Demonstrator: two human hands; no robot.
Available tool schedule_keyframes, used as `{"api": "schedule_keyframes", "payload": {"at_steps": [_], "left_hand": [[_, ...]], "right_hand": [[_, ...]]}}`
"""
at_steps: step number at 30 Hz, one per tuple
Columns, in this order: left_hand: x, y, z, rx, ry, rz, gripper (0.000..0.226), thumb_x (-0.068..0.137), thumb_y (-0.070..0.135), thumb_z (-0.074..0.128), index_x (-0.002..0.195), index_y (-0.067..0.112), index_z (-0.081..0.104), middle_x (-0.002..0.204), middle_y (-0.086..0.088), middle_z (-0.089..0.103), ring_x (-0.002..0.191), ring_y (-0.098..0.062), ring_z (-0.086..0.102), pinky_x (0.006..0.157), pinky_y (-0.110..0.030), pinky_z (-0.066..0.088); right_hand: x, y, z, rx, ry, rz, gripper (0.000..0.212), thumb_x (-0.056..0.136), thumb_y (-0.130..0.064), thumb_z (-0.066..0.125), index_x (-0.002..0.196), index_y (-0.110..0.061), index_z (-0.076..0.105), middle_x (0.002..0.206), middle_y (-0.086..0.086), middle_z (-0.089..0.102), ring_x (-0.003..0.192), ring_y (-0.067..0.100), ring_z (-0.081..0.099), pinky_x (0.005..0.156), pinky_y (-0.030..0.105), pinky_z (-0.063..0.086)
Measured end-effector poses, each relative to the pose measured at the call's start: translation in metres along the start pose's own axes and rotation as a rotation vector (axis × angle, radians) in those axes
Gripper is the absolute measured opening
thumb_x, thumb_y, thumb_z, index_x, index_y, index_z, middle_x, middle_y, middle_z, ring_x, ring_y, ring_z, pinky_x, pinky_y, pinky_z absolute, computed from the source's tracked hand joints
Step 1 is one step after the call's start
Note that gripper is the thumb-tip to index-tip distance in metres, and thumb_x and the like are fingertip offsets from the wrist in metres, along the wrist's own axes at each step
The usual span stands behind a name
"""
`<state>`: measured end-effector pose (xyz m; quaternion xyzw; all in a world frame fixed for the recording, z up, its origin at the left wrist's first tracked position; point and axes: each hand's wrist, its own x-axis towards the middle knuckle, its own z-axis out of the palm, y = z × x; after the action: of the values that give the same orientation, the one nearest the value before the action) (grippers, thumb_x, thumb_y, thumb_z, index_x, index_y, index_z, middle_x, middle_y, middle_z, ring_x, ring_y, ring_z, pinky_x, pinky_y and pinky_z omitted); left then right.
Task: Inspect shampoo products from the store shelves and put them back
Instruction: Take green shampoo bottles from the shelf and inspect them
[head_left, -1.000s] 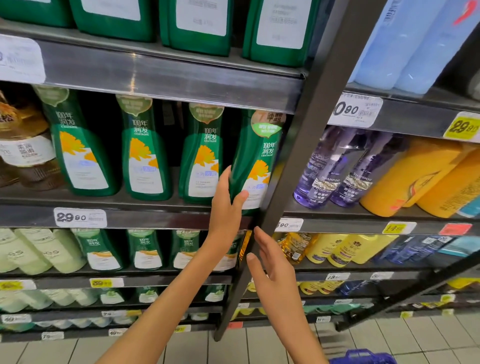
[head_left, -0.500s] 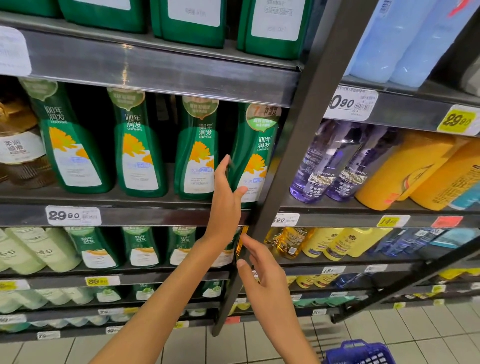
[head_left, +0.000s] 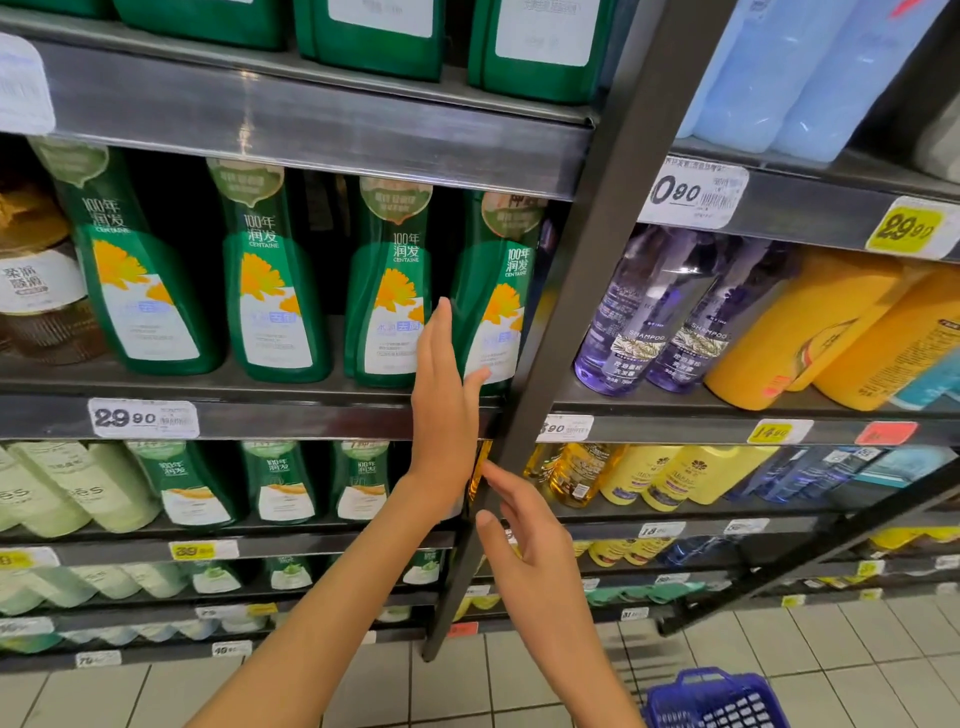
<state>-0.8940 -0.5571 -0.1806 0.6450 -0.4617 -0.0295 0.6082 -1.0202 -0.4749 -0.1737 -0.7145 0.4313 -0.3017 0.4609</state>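
Note:
Several green shampoo bottles with yellow flower labels stand in a row on the middle shelf (head_left: 291, 415). My left hand (head_left: 444, 395) is raised with straight fingers between the two rightmost ones, its thumb touching the lower label of the rightmost green bottle (head_left: 498, 301) and its fingers in front of the neighbouring green bottle (head_left: 389, 291). My right hand (head_left: 524, 525) hovers lower, fingers relaxed and apart, holding nothing, in front of the dark shelf upright (head_left: 571, 291).
Purple shampoo bottles (head_left: 628, 317) and yellow bottles (head_left: 810, 322) fill the shelf right of the upright. Lower shelves hold pale green, green and amber bottles. A blue shopping basket (head_left: 711, 699) sits on the tiled floor at bottom right.
My left hand stays at the rightmost green bottle, its fingers now straighter beside it. My right hand has risen slightly toward the upright. The view has drifted a little.

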Motion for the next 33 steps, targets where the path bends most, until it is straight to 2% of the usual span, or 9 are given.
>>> {"api": "schedule_keyframes", "payload": {"at_steps": [3, 7, 10, 14, 19, 22, 27, 30, 33], "left_hand": [[0.000, 0.000, 0.002, 0.017, 0.004, 0.003, 0.075, 0.089, 0.001, 0.056, 0.148, 0.020, 0.014, 0.148, -0.006, 0.028, 0.132, -0.003, 0.019, 0.097, 0.009, 0.006], [-0.002, 0.002, 0.001, 0.032, 0.017, 0.020, 0.075, 0.087, 0.000, 0.058, 0.147, 0.019, 0.016, 0.142, -0.007, 0.031, 0.125, 0.008, 0.020, 0.097, 0.008, 0.008], [0.001, 0.003, -0.003, 0.018, 0.009, 0.000, 0.071, 0.090, 0.008, 0.057, 0.147, 0.013, 0.015, 0.139, -0.009, 0.035, 0.123, 0.001, 0.029, 0.098, 0.006, 0.013], [0.004, 0.010, -0.007, 0.064, 0.016, -0.007, 0.057, 0.093, 0.014, 0.053, 0.144, 0.008, 0.027, 0.134, -0.010, 0.040, 0.119, -0.009, 0.036, 0.095, 0.004, 0.016], [-0.004, 0.019, -0.011, 0.044, 0.004, -0.064, 0.049, 0.094, 0.007, 0.046, 0.141, 0.010, 0.032, 0.140, -0.007, 0.040, 0.129, -0.017, 0.036, 0.103, -0.014, 0.023], [-0.011, 0.020, -0.016, 0.070, 0.025, -0.026, 0.046, 0.092, 0.001, 0.046, 0.137, 0.007, 0.037, 0.135, -0.010, 0.040, 0.123, -0.023, 0.042, 0.106, -0.032, 0.034], [-0.013, 0.017, -0.021, 0.057, -0.016, -0.029, 0.048, 0.093, 0.001, 0.045, 0.139, 0.011, 0.036, 0.134, -0.004, 0.039, 0.119, -0.018, 0.044, 0.103, -0.029, 0.035], [-0.014, 0.017, -0.021, 0.056, -0.014, -0.028, 0.048, 0.093, 0.001, 0.045, 0.140, 0.012, 0.036, 0.134, -0.003, 0.038, 0.120, -0.017, 0.043, 0.102, -0.025, 0.033], [-0.014, 0.018, -0.020, 0.057, -0.004, -0.027, 0.048, 0.093, 0.001, 0.045, 0.139, 0.011, 0.037, 0.132, -0.003, 0.038, 0.118, -0.016, 0.043, 0.103, -0.026, 0.034]], "right_hand": [[-0.002, 0.001, -0.003, -0.004, 0.006, 0.010, 0.041, 0.096, -0.011, 0.050, 0.121, -0.043, 0.042, 0.129, -0.025, 0.047, 0.125, -0.009, 0.040, 0.107, 0.012, 0.029], [-0.002, 0.001, -0.004, -0.006, 0.026, 0.012, 0.042, 0.096, -0.011, 0.050, 0.122, -0.043, 0.043, 0.131, -0.024, 0.047, 0.125, -0.009, 0.040, 0.107, 0.013, 0.029], [-0.001, 0.000, -0.004, 0.003, 0.036, 0.004, 0.042, 0.095, -0.011, 0.050, 0.124, -0.041, 0.044, 0.131, -0.023, 0.048, 0.125, -0.009, 0.040, 0.106, 0.012, 0.030], [0.002, -0.002, -0.002, 0.023, 0.037, 0.001, 0.040, 0.095, -0.013, 0.052, 0.129, -0.033, 0.047, 0.131, -0.019, 0.050, 0.126, -0.005, 0.042, 0.109, 0.020, 0.033], [0.005, -0.005, -0.002, 0.035, 0.030, -0.007, 0.040, 0.095, -0.013, 0.051, 0.125, -0.039, 0.045, 0.130, -0.021, 0.050, 0.125, -0.006, 0.043, 0.108, 0.019, 0.034], [0.007, -0.004, -0.004, 0.051, 0.031, -0.005, 0.040, 0.095, -0.012, 0.052, 0.126, -0.037, 0.046, 0.129, -0.022, 0.050, 0.124, -0.007, 0.043, 0.107, 0.016, 0.033], [0.008, -0.004, -0.002, 0.060, 0.019, -0.001, 0.040, 0.095, -0.011, 0.051, 0.122, -0.039, 0.044, 0.127, -0.021, 0.050, 0.123, -0.006, 0.044, 0.103, 0.011, 0.033], [0.006, -0.003, 0.000, 0.052, 0.002, -0.004, 0.039, 0.096, -0.014, 0.051, 0.123, -0.041, 0.042, 0.128, -0.023, 0.048, 0.124, -0.006, 0.042, 0.105, 0.013, 0.032], [0.005, -0.002, 0.000, 0.060, 0.005, -0.012, 0.039, 0.096, -0.015, 0.051, 0.123, -0.041, 0.043, 0.127, -0.025, 0.048, 0.124, -0.006, 0.043, 0.104, 0.012, 0.032]]}}
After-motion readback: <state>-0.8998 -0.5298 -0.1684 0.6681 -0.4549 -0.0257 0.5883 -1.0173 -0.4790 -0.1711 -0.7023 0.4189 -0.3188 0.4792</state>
